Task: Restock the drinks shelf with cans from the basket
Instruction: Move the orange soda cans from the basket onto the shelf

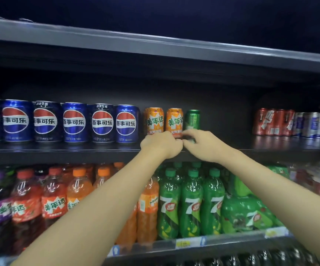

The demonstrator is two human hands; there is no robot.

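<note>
- Both hands are up at the cans shelf [59,150]: the left hand [160,144] has its fingers curled round the base of the orange cans [174,120], and the right hand [203,143] pinches low on the green can [192,119] just beside them
- That green can stands upright at the end of the row, touching or nearly touching the orange pair; past it the shelf runs bare until the red cans [272,121] well off on the far side
- Blue cola cans [73,121] line up on the other side of the orange ones, all facing forward
- No basket in view, so can't say how many cans are left to go
- Handling-wise I'd guess a full can is fairly heavy for its size, stiff, and smooth enough to slip, probably dents if it drops, so gripping round the lower body like this looks sensible, not by the top rim
- Shelf surface looks dark, smooth and a bit glossy, so cans should slide along it easily
- Below the green can sits a shelf of green bottles [191,200] and orange bottles [147,206], and the room is dim, with a dark shelf overhead
</note>
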